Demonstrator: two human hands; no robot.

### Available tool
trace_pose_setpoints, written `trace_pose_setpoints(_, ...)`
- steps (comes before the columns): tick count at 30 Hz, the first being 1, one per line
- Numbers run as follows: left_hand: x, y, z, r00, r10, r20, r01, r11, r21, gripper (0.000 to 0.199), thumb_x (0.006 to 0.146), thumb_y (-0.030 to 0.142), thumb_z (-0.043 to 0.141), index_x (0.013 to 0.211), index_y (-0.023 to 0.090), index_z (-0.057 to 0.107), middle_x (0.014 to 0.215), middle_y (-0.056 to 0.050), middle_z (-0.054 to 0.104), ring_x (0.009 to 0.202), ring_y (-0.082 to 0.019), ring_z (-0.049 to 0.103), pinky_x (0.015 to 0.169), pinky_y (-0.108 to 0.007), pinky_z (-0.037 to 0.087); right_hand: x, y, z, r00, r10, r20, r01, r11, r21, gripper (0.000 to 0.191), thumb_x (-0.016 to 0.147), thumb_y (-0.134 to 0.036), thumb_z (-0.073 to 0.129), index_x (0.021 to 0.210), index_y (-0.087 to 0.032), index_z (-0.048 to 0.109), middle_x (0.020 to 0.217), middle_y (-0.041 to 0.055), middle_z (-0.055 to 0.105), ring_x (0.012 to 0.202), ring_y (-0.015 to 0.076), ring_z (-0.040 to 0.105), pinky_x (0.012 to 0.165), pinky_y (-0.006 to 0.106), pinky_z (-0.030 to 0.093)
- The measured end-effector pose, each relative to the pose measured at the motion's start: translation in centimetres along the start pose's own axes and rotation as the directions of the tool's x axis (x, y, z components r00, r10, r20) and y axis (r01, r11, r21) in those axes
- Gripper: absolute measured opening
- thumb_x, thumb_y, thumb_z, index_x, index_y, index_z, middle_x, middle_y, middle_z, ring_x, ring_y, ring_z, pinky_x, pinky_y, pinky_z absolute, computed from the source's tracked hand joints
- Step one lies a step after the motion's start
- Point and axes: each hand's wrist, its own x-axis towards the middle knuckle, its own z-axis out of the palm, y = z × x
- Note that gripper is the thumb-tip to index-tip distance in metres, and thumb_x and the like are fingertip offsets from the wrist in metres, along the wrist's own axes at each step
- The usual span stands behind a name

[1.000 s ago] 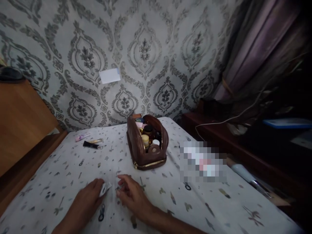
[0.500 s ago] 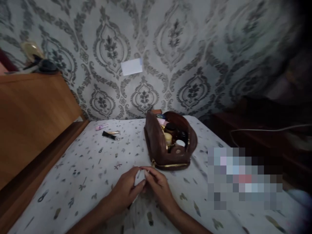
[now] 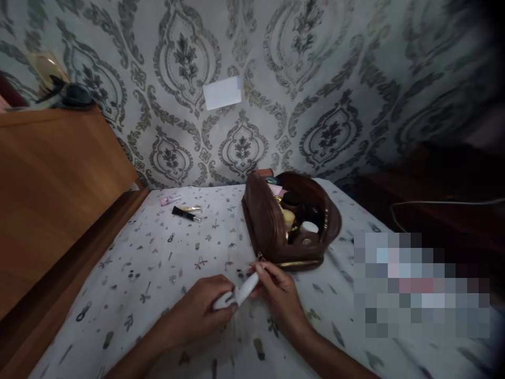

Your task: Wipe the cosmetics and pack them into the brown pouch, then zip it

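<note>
Low in the middle of the head view, both my hands are closed on a slim white item (image 3: 248, 287) whose kind I cannot make out. My left hand (image 3: 211, 305) wraps round its near end, where a white part bulges out by the thumb. With thumb and fingertips my right hand (image 3: 276, 287) pinches the far, upper end. Just beyond the right hand stands an unzipped brown cosmetic bag (image 3: 263, 221). In it are jars and bottles, among them a white-lidded jar (image 3: 309, 228) and a yellowish container (image 3: 289, 218).
A black tube (image 3: 185, 213), a slim gold tube (image 3: 192, 208) and a pink-and-white tube (image 3: 170, 199) lie at the back left of the patterned cloth (image 3: 158, 263). Wooden furniture (image 3: 59, 173) borders the left side. A pixelated patch covers the right. Behind is a papered wall (image 3: 252, 63).
My hands have moved apart, the right one up and to the right, so more of the white item shows between them. The view has shifted slightly.
</note>
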Motion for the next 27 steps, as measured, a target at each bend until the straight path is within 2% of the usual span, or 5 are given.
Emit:
trace_pose_setpoints(5,0.0,-0.9,1.2,0.982,-0.186,0.012,0.186,0.974,-0.132,0.011,0.083,0.03,0.054,0.079,0.021,0.048,0.068,0.006,0.045,0.066,-0.013,0.042,0.061,-0.023,0.032,-1.0,-0.1,0.3,0.993,-0.065,0.103,0.067,0.998,-0.014,0.047,0.073,-0.066,0.07,0.081,-0.019,0.071,0.071,0.0004,0.061,0.058,0.0146,0.058,0.05,0.027,0.055)
trace_pose_setpoints(15,3.2,-3.0,3.5,0.981,-0.172,-0.095,0.166,0.984,-0.062,0.014,0.083,0.03,0.055,0.084,0.024,0.042,0.065,0.008,0.047,0.06,-0.013,0.044,0.058,-0.022,0.034,-1.5,-0.9,-0.4,0.942,-0.291,0.169,0.318,0.933,-0.167,0.031,0.091,-0.046,0.058,0.096,-0.02,0.075,0.088,0.0047,0.071,0.087,0.0185,0.064,0.082,0.03,0.051)
trace_pose_setpoints(18,3.8,-2.9,3.5,0.966,-0.121,-0.229,0.093,0.987,-0.129,0.016,0.08,0.034,0.059,0.083,0.023,0.047,0.074,0.004,0.055,0.074,-0.017,0.055,0.07,-0.025,0.044,-1.8,-0.5,-0.5,0.948,-0.275,0.161,0.3,0.941,-0.157,0.039,0.091,-0.045,0.059,0.123,-0.022,0.066,0.109,0.0072,0.07,0.102,0.0207,0.063,0.094,0.034,0.048)
trace_pose_setpoints(22,3.7,-3.2,3.5,0.853,-0.251,-0.457,0.098,0.938,-0.332,0.03,0.08,0.044,0.062,0.1,0.023,0.056,0.098,-0.004,0.067,0.099,-0.024,0.062,0.086,-0.031,0.049,-2.3,0.7,-0.5,0.971,-0.145,0.189,0.177,0.971,-0.162,0.067,0.089,-0.043,0.059,0.148,-0.023,0.036,0.132,0.0126,0.057,0.119,0.0226,0.056,0.102,0.038,0.043)
trace_pose_setpoints(27,3.1,-4.1,4.3,0.713,-0.41,-0.568,0.136,0.876,-0.462,0.048,0.073,0.056,0.068,0.108,0.025,0.06,0.101,-0.004,0.071,0.102,-0.027,0.065,0.09,-0.033,0.051,-1.4,2.2,-0.3,0.912,0.043,0.409,0.019,0.989,-0.147,0.072,0.076,-0.035,0.069,0.141,-0.021,0.043,0.093,0.0032,0.067,0.076,0.0167,0.063,0.07,0.029,0.048)
